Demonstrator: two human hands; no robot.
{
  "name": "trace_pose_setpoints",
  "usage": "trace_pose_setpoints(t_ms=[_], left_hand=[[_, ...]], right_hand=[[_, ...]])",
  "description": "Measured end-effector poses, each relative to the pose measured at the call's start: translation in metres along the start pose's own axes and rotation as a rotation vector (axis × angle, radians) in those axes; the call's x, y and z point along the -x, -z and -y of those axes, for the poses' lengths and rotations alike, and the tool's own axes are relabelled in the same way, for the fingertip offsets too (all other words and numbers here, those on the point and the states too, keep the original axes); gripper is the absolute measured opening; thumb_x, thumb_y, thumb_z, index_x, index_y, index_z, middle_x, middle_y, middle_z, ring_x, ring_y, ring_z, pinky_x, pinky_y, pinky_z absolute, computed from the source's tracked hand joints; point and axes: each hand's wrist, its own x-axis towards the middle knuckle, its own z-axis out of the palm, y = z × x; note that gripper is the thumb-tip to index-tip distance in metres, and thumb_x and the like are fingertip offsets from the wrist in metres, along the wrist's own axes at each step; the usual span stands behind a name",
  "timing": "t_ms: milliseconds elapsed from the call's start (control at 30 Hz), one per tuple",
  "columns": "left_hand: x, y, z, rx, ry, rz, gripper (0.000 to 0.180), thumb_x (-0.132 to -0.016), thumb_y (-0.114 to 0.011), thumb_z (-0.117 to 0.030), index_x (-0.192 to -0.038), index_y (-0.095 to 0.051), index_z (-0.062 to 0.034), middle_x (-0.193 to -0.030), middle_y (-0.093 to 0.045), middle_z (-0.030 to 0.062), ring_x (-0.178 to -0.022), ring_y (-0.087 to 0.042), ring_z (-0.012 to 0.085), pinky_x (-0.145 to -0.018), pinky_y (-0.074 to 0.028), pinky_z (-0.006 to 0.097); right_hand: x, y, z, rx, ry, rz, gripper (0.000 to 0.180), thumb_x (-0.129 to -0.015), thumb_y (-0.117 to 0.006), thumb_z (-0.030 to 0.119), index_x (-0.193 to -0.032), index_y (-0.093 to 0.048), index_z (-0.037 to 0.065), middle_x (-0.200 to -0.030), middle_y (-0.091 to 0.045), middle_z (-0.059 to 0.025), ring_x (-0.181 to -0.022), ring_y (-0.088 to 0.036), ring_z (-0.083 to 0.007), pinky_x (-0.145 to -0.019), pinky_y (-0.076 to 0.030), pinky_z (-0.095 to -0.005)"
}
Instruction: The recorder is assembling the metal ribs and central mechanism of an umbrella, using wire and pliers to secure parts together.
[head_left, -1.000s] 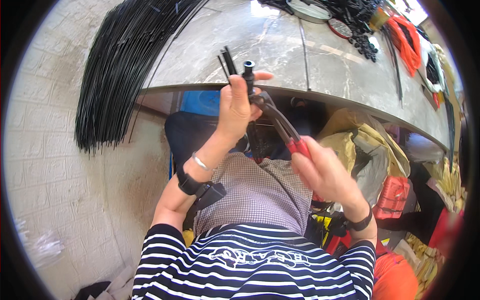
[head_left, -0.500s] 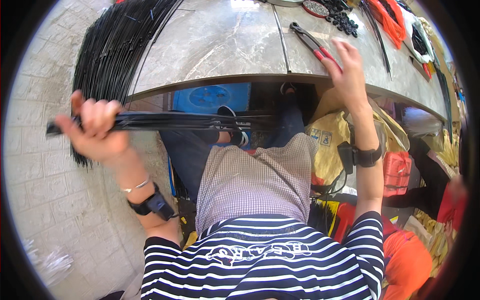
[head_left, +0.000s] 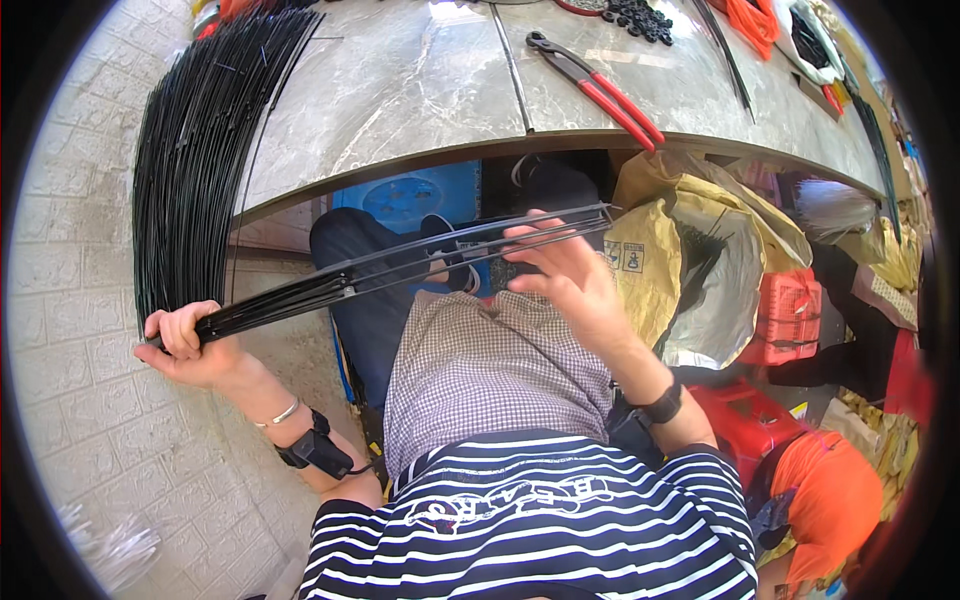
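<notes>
My left hand (head_left: 190, 345) is closed around one end of a bundle of long thin black strips (head_left: 290, 298). The bundle slants up to the right across my lap, and its strips fan slightly apart toward the far end. Around that far end is my right hand (head_left: 572, 295), open with its fingers spread. Whether its fingers touch the strips I cannot tell. Long nippers with red handles (head_left: 610, 98) lie on the grey marbled table (head_left: 400, 90), beyond my right hand. A larger pile of black strips (head_left: 190, 180) hangs over the table's left edge, just beyond my left hand.
An opened yellow paper sack (head_left: 645, 280) stands right of my lap, with a red plastic basket (head_left: 785, 315) beyond it. Small black parts (head_left: 645, 18) and an orange bag (head_left: 755, 25) lie at the table's back right. A blue stool (head_left: 405, 197) is under the table.
My right hand has come down from beside the nippers to the bundle's far end. My left hand has moved lower, tilting the bundle up to the right. The nippers are fully uncovered.
</notes>
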Motion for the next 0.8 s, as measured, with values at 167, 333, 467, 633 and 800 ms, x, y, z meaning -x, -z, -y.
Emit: trace_pose_setpoints(t_ms=[167, 333, 467, 633, 800], left_hand=[[0.02, 0.011, 0.007, 0.016, 0.052, 0.08, 0.034, -0.086, -0.063, -0.042, -0.074, -0.053, -0.0121, -0.044, -0.035, -0.0082, -0.038, -0.028, 0.0038, -0.046, -0.026, 0.018], [0.031, 0.021, 0.006, -0.026, 0.044, 0.151, 0.028, -0.078, -0.072, -0.033, -0.064, -0.055, -0.0147, -0.045, -0.039, -0.0097, -0.041, -0.03, 0.0029, -0.06, -0.034, 0.02], [0.031, 0.005, 0.025, 0.021, 0.105, 0.144, 0.028, -0.075, -0.075, -0.034, -0.062, -0.056, -0.0178, -0.049, -0.044, -0.0102, -0.055, -0.044, 0.0044, -0.072, -0.039, 0.026], [0.078, 0.022, 0.13, -0.122, 0.544, -0.258, 0.084, -0.068, -0.068, -0.066, -0.123, -0.052, -0.0061, -0.115, -0.061, 0.0121, -0.106, -0.057, 0.0273, -0.104, -0.032, 0.056], [0.127, 0.013, 0.157, -0.595, 1.45, 0.554, 0.051, -0.072, -0.078, -0.008, -0.117, -0.058, 0.004, -0.092, -0.068, 0.0163, -0.077, -0.066, 0.0232, -0.057, -0.053, 0.028]], right_hand=[[-0.02, -0.035, 0.0, -0.479, 0.062, -0.216, 0.03, -0.101, -0.044, 0.026, -0.118, -0.049, 0.001, -0.122, -0.057, -0.0176, -0.112, -0.057, -0.0264, -0.095, -0.048, -0.0401], [-0.033, -0.047, 0.026, -0.665, 0.116, -0.258, 0.032, -0.101, -0.041, 0.033, -0.107, -0.052, 0.003, -0.115, -0.06, -0.0213, -0.112, -0.057, -0.0348, -0.098, -0.044, -0.0481], [-0.058, -0.033, 0.047, -0.666, 0.291, -0.103, 0.03, -0.101, -0.04, 0.027, -0.099, -0.051, 0.0, -0.098, -0.063, -0.0159, -0.098, -0.062, -0.0322, -0.095, -0.047, -0.0493], [-0.087, -0.005, 0.182, -0.402, 0.393, 0.454, 0.022, -0.101, -0.038, 0.017, -0.092, -0.05, 0.001, -0.089, -0.057, -0.0119, -0.096, -0.058, -0.024, -0.104, -0.037, -0.0567], [-0.089, -0.05, 0.147, 0.158, 0.336, 0.195, 0.033, -0.101, -0.044, 0.028, -0.09, -0.056, 0.0, -0.081, -0.061, -0.0094, -0.077, -0.061, -0.0187, -0.073, -0.05, -0.0314]])
